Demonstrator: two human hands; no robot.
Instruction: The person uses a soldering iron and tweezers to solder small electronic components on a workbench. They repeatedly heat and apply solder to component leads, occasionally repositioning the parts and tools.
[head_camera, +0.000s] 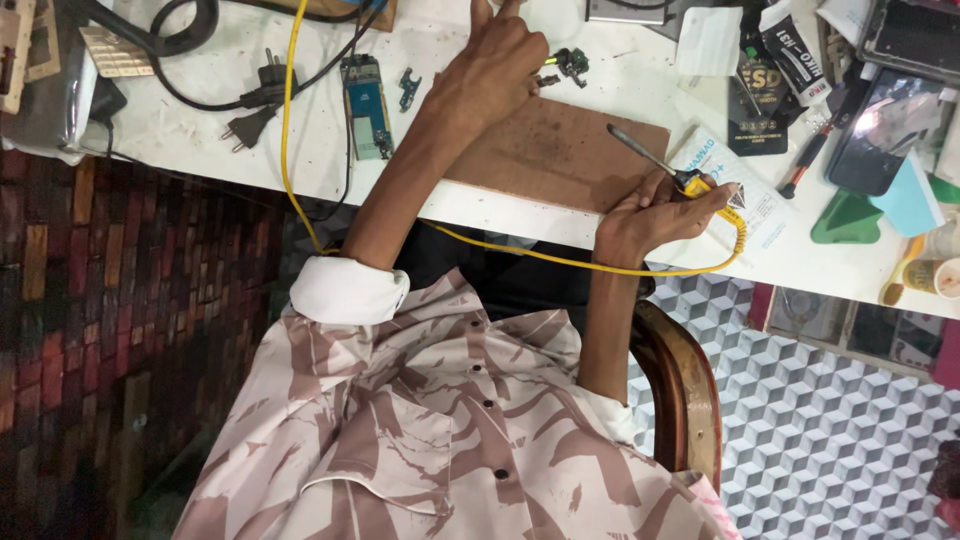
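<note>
My right hand (650, 215) rests at the table's front edge, gripping a soldering iron (665, 168) by its yellow handle. The metal tip points up-left over a brown wooden board (560, 150). The iron's yellow cord (600, 265) loops under my wrist and runs left, then up across the table. My left hand (495, 70) reaches over the board's far left corner. Its fingertips leave the top of the view, so what they touch is hidden. A small dark phone part (572, 62) lies just right of that hand.
A blue circuit board (367, 105) and a black plug (255, 110) lie left of the board. A dark phone (885, 135), a red-handled screwdriver (805, 165), green plastic picks (850, 215) and packets crowd the right. A wooden chair arm (685, 390) stands below the table edge.
</note>
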